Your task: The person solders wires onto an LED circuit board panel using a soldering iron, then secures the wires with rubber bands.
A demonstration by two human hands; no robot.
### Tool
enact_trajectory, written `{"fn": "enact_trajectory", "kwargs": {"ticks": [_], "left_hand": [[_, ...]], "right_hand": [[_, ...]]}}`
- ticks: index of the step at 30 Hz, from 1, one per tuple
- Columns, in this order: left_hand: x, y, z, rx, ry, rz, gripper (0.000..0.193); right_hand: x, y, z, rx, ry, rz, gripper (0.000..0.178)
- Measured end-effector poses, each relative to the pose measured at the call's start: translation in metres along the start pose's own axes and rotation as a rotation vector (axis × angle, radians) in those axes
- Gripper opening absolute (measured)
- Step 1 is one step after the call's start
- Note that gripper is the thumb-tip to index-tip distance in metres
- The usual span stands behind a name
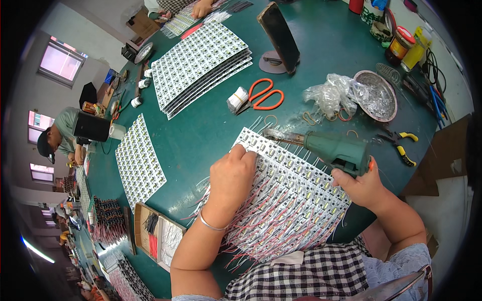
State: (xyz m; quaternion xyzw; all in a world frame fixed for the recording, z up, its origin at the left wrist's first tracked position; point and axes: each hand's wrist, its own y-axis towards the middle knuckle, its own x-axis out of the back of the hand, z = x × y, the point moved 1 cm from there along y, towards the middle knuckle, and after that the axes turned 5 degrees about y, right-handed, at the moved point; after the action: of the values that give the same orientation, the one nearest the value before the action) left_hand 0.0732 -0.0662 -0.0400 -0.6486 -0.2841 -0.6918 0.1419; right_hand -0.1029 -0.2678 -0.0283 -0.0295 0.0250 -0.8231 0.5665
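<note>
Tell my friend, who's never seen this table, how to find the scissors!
On the big green table, find the thick stack of white rectangular circuit sheets at the far side. To its right, below the propped-up dark rectangular phone, lie metal scissors with two large orange loop handles. The metal pliers farther right have yellow-and-black grips instead.
</note>
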Motion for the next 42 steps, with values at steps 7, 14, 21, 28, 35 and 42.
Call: {"fn": "enact_trajectory", "kwargs": {"ticks": [7, 14, 21, 28, 35, 42], "left_hand": [[0.0, -0.001, 0.0, 0.015, -0.011, -0.012, 0.011], [0.021, -0.006, -0.007, 0.012, -0.106, -0.259, 0.015], [-0.004, -0.015, -0.007, -0.063, -0.117, -0.196, 0.018], [-0.012, -0.014, -0.008, -0.081, -0.131, -0.198, 0.017], [-0.013, -0.014, -0.007, -0.067, -0.119, -0.185, 0.014], [-0.01, -0.011, -0.009, -0.054, -0.111, -0.156, 0.013]], "right_hand": [[0.001, -0.005, 0.001, 0.008, -0.01, 0.007, 0.025], [0.011, -0.012, 0.005, 0.046, 0.007, -0.056, 0.025], [0.007, -0.016, -0.001, -0.046, -0.067, 0.058, 0.028], [0.002, -0.008, -0.003, 0.168, -0.28, 0.128, 0.032], [-0.001, -0.009, -0.006, 0.174, -0.264, 0.129, 0.036], [-0.003, -0.009, -0.01, 0.195, -0.289, 0.136, 0.04]]}}
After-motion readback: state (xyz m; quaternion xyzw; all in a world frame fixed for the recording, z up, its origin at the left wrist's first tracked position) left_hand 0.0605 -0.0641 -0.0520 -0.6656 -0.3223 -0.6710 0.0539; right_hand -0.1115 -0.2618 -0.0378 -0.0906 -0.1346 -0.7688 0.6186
